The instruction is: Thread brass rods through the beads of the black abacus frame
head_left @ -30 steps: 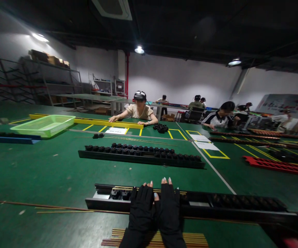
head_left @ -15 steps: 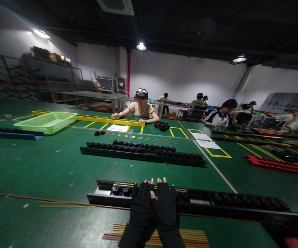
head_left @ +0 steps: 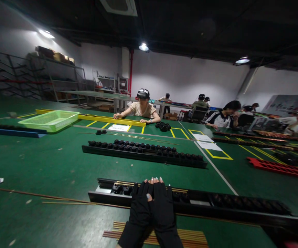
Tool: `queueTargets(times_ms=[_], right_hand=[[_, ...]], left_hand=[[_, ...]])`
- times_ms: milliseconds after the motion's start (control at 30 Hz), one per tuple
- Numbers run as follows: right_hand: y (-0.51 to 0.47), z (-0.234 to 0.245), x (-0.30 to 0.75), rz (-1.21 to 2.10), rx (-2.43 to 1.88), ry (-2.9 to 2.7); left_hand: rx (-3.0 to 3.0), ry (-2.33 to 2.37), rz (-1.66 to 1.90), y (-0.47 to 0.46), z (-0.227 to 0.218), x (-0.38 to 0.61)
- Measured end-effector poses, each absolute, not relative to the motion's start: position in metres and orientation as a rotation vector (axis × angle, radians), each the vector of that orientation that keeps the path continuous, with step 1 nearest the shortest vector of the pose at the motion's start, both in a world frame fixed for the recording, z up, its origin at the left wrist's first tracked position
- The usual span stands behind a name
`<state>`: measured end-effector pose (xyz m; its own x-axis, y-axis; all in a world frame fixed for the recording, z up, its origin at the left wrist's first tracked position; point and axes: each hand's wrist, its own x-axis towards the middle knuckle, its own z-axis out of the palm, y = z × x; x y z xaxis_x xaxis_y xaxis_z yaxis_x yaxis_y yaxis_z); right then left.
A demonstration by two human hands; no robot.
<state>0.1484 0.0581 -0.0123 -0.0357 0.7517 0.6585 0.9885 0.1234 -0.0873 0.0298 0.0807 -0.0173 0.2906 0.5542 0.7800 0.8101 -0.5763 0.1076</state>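
Observation:
Both my hands wear black fingerless gloves and rest side by side on a long black channel rail (head_left: 234, 209). My left hand (head_left: 141, 199) lies palm down, fingers stretched forward over black blocks (head_left: 127, 190) in the channel. My right hand (head_left: 162, 201) lies flat beside it, touching it, its fingers also stretched out. Thin brass-coloured rods (head_left: 181, 190) run along the top of the blocks and pass under my fingers. What lies directly beneath my palms is hidden. Below my wrists, a row of brass and reddish rods (head_left: 192, 237) lies on the table.
Ahead lies another black rail (head_left: 144, 157) with black blocks. Loose long rods (head_left: 61, 199) are at the left. Farther off are a green basket (head_left: 49, 121), a yellow rail (head_left: 107, 119) under a co-worker's hands, and a red lattice piece (head_left: 280, 168). Other people sit at the back.
My right hand has shifted slightly left, closer against my left hand. The rail and rods look the same, and the whole view has tilted a little.

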Motion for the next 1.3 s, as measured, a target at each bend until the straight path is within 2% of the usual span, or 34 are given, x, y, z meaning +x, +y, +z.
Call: queueTargets(times_ms=[233, 433, 900, 1100, 1300], right_hand=[[0.059, -0.016, 0.151, -0.561, -1.658, -1.827], [0.060, -0.015, 0.147, -0.596, -1.619, -1.793], [0.053, -0.003, 0.128, -0.511, -1.559, -1.584], [0.054, -0.005, 0.130, -0.606, -1.471, -1.561], [0.055, -0.009, 0.133, -0.690, -1.444, -1.587]], left_hand=[[-2.281, -1.205, -1.166, 0.079, -0.010, 0.030], [-2.071, -1.301, -1.233, 0.079, 0.000, 0.020], [-2.123, -1.290, -1.287, 0.077, -0.005, 0.014], [-2.102, -1.370, -1.387, 0.091, -0.006, -0.001], [-2.047, -1.424, -1.287, 0.095, -0.012, -0.012]])
